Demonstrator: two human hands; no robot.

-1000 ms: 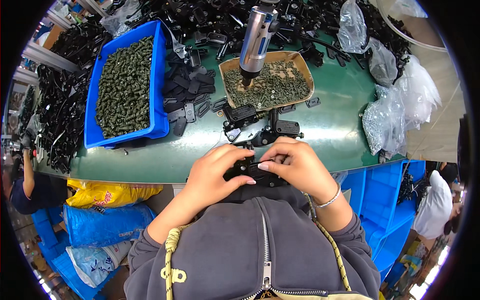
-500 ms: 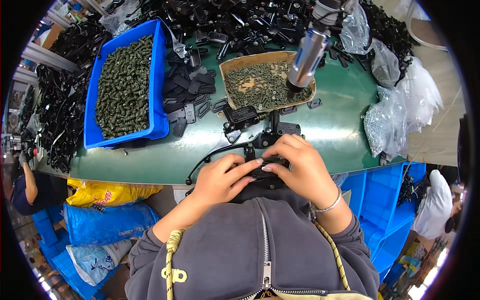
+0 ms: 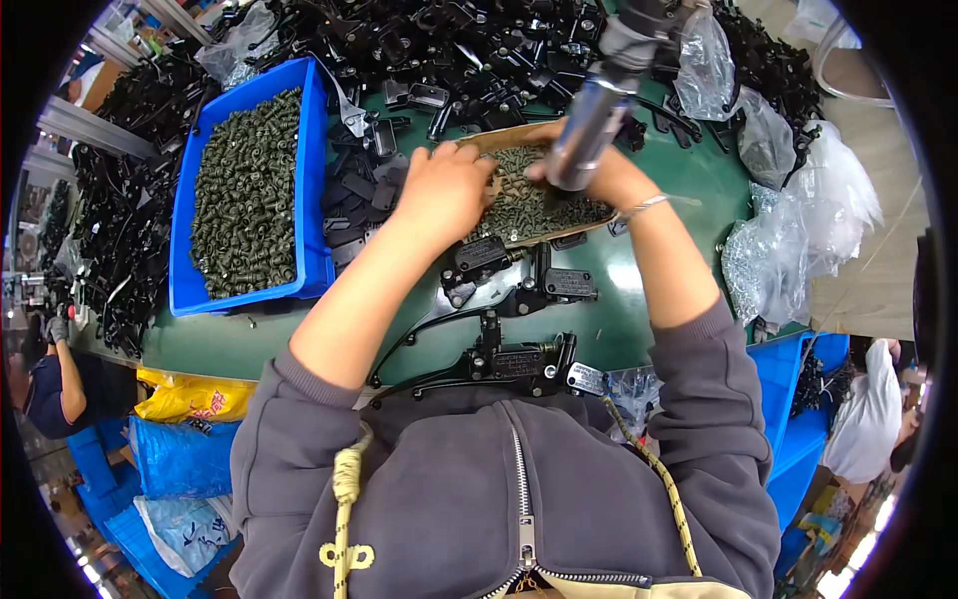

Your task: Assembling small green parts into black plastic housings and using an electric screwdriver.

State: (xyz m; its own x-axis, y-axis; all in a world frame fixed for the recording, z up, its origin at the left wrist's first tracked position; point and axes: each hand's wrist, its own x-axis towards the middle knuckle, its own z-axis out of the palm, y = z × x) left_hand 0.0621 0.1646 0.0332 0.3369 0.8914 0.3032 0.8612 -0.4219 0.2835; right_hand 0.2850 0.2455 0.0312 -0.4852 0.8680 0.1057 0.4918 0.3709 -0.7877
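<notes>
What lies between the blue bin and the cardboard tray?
The head view shows flat black plates there, with the left hand partly over the tray.

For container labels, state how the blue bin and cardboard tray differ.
The blue bin is larger than the cardboard tray. The blue bin holds chunkier pieces, the cardboard tray slimmer ones. Left hand and right hand are at the cardboard tray, not the blue bin. Both containers hold greenish pieces.

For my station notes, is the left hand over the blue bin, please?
No, the left hand is at the shallow tray of small parts.
</notes>
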